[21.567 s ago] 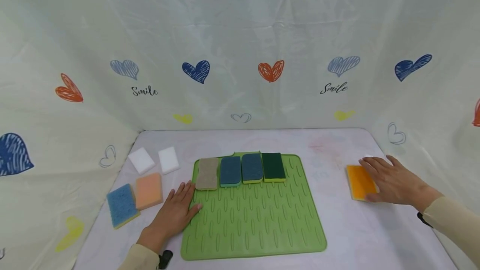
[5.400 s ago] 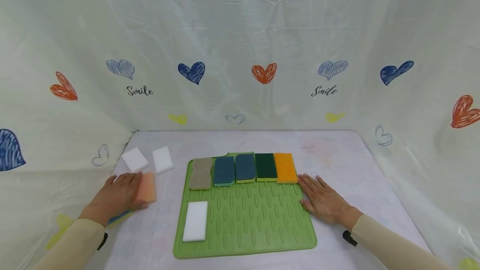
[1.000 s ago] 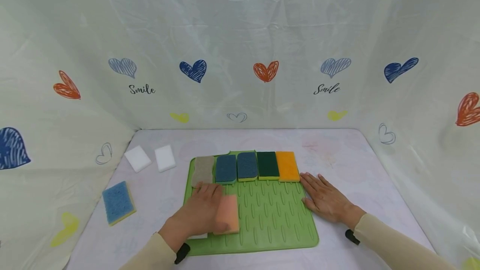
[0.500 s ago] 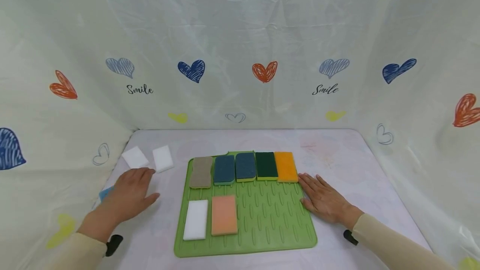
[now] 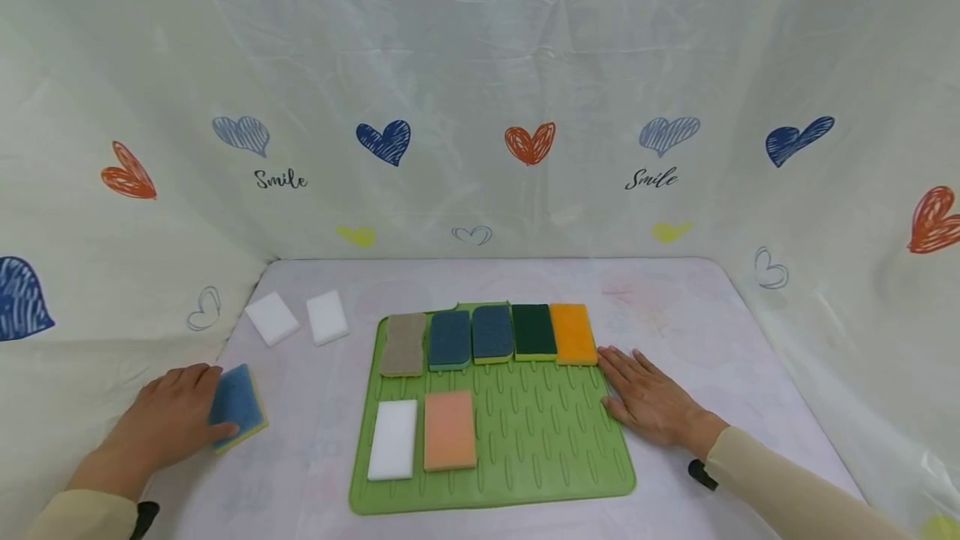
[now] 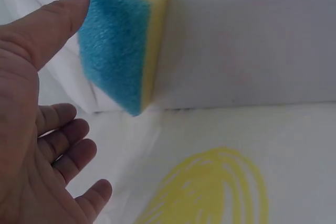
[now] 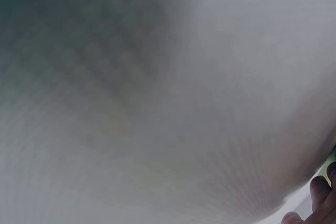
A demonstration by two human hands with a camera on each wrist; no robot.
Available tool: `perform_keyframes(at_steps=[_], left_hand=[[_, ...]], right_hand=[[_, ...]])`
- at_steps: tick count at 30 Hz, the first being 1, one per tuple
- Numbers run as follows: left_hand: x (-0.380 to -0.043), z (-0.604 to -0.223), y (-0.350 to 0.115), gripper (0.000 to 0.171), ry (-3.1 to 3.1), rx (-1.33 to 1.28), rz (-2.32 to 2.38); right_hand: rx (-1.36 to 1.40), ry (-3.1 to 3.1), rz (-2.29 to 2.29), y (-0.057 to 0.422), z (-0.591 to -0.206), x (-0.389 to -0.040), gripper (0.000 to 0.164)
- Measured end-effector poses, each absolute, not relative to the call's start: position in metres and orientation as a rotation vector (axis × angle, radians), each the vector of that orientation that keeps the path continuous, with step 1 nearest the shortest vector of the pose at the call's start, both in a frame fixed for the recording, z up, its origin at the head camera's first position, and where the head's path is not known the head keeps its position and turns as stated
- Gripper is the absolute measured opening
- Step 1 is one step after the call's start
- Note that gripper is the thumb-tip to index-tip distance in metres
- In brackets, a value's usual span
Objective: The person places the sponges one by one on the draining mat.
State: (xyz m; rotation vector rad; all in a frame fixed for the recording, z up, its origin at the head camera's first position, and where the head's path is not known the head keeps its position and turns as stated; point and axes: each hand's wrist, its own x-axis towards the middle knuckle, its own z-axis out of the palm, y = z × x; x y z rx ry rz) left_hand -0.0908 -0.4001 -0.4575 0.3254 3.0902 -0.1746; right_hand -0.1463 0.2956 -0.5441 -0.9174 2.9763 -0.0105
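A blue and yellow sponge (image 5: 237,403) lies tilted on the left of the table. My left hand (image 5: 161,415) is at its left side, thumb over its near edge and fingertips beside its far corner. In the left wrist view the thumb overlaps the sponge's blue face (image 6: 113,35), and the fingers are spread apart from it. My right hand (image 5: 656,402) rests flat at the right edge of the green mat (image 5: 555,440). Its fingertips are right by the orange sponge (image 5: 573,333). The right wrist view is mostly blurred, with fingers (image 7: 319,192) in its corner.
The mat's back row also holds a grey-beige sponge (image 5: 403,345), two dark blue sponges (image 5: 450,340) and a dark green one (image 5: 534,332). In front lie a white sponge (image 5: 392,440) and a peach sponge (image 5: 450,430). Two white blocks (image 5: 272,319) lie at back left.
The peach sponge was carried from the left onto the mat beside the white one and let go. My left hand then moved back left to the blue sponge. Earlier, the orange sponge joined the back row.
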Motion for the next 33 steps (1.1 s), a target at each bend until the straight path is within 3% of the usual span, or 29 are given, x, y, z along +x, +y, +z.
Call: perform_keyframes(at_steps=[5, 13, 25, 33], left_hand=[[-0.088, -0.467, -0.401, 0.092, 3.160, 0.335, -0.168], [-0.087, -0.470, -0.398, 0.110, 3.148, 0.293, -0.168], [-0.082, -0.473, -0.392, 0.110, 3.181, 0.196, 0.001], [-0.077, -0.483, -0.389, 0.126, 3.237, 0.253, -0.051]], right_hand=[[-0.893, 2.956, 0.004, 0.296, -0.544, -0.147, 0.071], [-0.886, 2.950, 0.000, 0.296, -0.544, -0.146, 0.070], [-0.902, 2.963, 0.002, 0.298, -0.547, -0.147, 0.071], [-0.900, 2.957, -0.010, 0.298, -0.547, -0.148, 0.071]])
